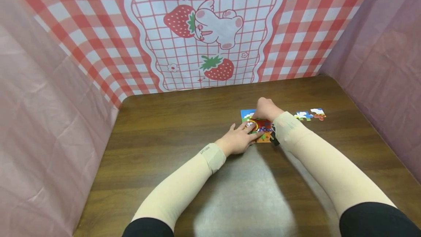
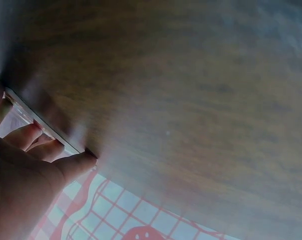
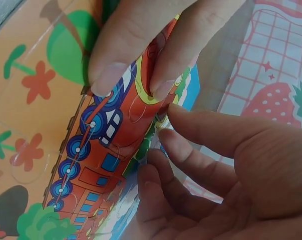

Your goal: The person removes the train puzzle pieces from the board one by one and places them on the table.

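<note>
A jigsaw puzzle (image 1: 263, 138) with a red train on orange ground lies on the table. My left hand (image 1: 236, 140) rests on its near left part with spread fingers. Two of those fingertips (image 3: 113, 77) press on the train's front in the right wrist view. Beyond them my right hand (image 1: 265, 109) is at the puzzle's far side, fingers curled. Its thumb and index finger (image 3: 173, 142) pinch a puzzle piece at the train's upper edge; the piece is mostly hidden by the fingertips. In the left wrist view the left hand (image 2: 25, 170) reaches along the puzzle's thin edge.
Two loose puzzle pieces lie right of the puzzle: a blue and white one (image 1: 303, 115) and one with white and red (image 1: 318, 113). A checked strawberry cloth (image 1: 210, 39) hangs behind the brown table (image 1: 164, 131). Pink curtains (image 1: 49, 120) flank both sides.
</note>
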The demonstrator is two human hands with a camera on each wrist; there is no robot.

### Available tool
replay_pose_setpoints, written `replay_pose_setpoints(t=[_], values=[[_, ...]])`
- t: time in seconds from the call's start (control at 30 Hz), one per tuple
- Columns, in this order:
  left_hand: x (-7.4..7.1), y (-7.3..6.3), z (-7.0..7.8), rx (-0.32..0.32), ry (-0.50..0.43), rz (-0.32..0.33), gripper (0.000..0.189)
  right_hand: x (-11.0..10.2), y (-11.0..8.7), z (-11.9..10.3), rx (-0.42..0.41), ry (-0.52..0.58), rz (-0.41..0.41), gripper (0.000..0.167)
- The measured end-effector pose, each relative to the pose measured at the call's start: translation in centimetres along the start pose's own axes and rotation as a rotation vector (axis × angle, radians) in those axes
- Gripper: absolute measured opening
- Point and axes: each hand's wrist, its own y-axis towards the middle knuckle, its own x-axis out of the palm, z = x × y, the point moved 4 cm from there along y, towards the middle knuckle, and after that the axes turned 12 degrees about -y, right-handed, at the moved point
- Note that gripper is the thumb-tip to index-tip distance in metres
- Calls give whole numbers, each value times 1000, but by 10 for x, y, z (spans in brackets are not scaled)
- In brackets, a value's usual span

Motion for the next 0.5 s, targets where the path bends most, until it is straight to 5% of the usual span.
replay_pose_setpoints(t=[0.5], values=[[1, 1, 0, 1, -10, -1, 52, 0, -5, -6, -64, 25, -23, 22]])
